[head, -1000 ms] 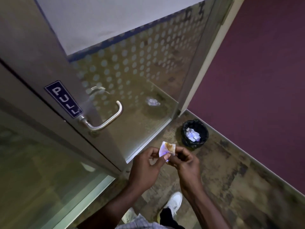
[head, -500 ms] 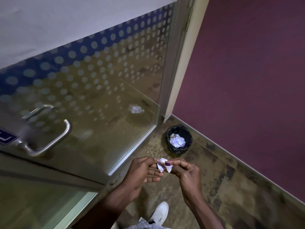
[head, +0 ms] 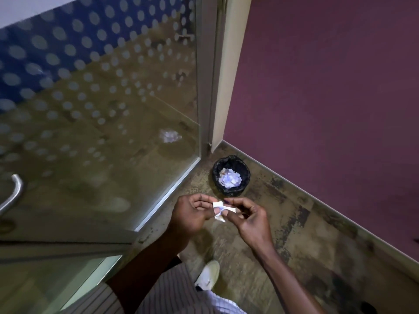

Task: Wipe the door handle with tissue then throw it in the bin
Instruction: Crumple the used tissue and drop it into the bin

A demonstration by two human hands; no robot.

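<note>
The tissue [head: 221, 209] is a small crumpled white wad held in the air between both hands, above the floor [head: 294, 234] and a little nearer the camera than the bin [head: 231, 179]. Its long axis runs roughly left to right, with one loose corner hanging down toward the camera. The right hand [head: 251, 219] pinches its right end between thumb and forefinger, the other fingers curled loosely and slightly apart. The left hand [head: 190, 214] has its fingers bent inward with the tips at the wad's left edge; whether they grip it or only touch it is hard to tell.

The bin is black-lined, stands in the corner where the glass door [head: 102, 121] meets the purple wall [head: 328, 87], and already holds white crumpled paper. The door handle [head: 13, 193] is cut off by the left edge, only its curved metal end showing. A pale smudge on the glass looks like a reflection of the bin's paper.
</note>
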